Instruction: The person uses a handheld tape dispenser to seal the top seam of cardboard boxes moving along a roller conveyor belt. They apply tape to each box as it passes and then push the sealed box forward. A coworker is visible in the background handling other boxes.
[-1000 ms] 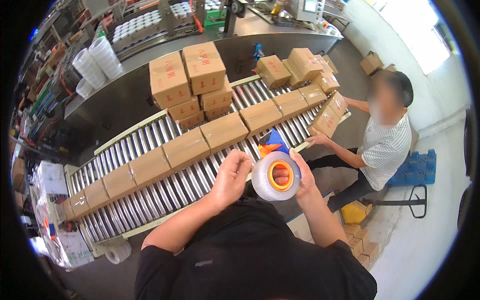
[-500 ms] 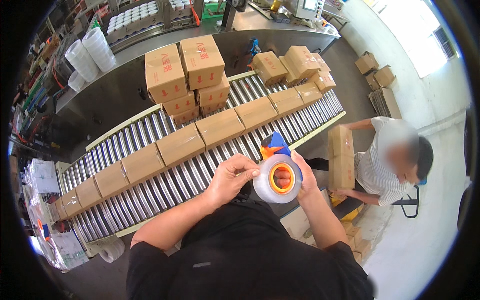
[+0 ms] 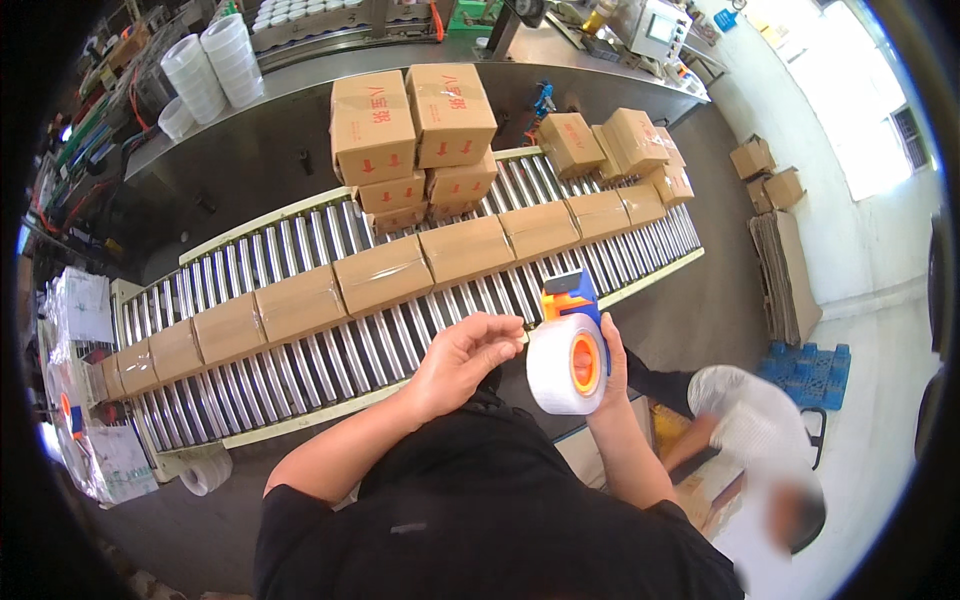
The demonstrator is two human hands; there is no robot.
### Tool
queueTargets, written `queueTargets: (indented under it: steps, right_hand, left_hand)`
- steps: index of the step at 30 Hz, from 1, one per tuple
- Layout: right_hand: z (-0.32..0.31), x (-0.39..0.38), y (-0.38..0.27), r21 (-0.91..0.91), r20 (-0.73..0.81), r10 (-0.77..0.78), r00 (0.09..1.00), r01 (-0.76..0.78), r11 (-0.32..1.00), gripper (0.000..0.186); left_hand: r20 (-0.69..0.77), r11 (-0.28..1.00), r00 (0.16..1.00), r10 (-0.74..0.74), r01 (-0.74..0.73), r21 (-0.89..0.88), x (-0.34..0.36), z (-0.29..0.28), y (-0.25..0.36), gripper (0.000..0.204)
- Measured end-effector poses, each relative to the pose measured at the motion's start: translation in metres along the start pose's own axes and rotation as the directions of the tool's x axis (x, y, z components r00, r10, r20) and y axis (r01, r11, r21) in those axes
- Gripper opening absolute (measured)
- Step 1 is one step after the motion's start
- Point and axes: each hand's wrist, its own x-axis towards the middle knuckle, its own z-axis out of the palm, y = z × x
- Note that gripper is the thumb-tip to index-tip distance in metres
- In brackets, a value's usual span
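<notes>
My right hand is closed on a blue-and-orange tape dispenser carrying a thick roll of clear tape with an orange core. Just left of the roll, my left hand has curled fingers drawn toward the thumb; whatever it may pinch is too small to make out. Beyond both hands, a row of taped cartons runs diagonally along a roller conveyor. More printed cartons are stacked on its far side.
A co-worker bends low at my right by cartons on the floor. A steel counter with white tape rolls stands behind the conveyor. A blue pallet and folded cardboard lean by the right wall.
The co-worker has lifted a carton off the conveyor and bent down with it toward the floor at right. The tape roll has turned more side-on; my left fingertips have moved slightly rightward.
</notes>
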Motion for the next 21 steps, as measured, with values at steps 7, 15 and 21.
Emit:
queueTargets:
  steps: [7,15,21]
  right_hand:
    - [0.013,0.005,0.026,0.004,0.057,0.084,0.995,-0.085,0.996,0.073]
    - [0.025,0.007,0.031,-0.104,0.043,0.208,0.977,-0.203,0.974,0.071]
    - [0.024,0.004,0.028,-0.223,0.020,0.208,0.978,-0.199,0.954,0.071]
  left_hand:
    - [0.134,0.766,0.954,0.268,-0.295,0.571,-0.032,-0.015,0.033,0.029]
    - [0.171,0.804,0.971,0.165,-0.233,0.548,-0.042,-0.036,0.045,0.024]
    - [0.174,0.850,0.980,0.099,-0.174,0.497,-0.043,-0.035,0.045,0.024]
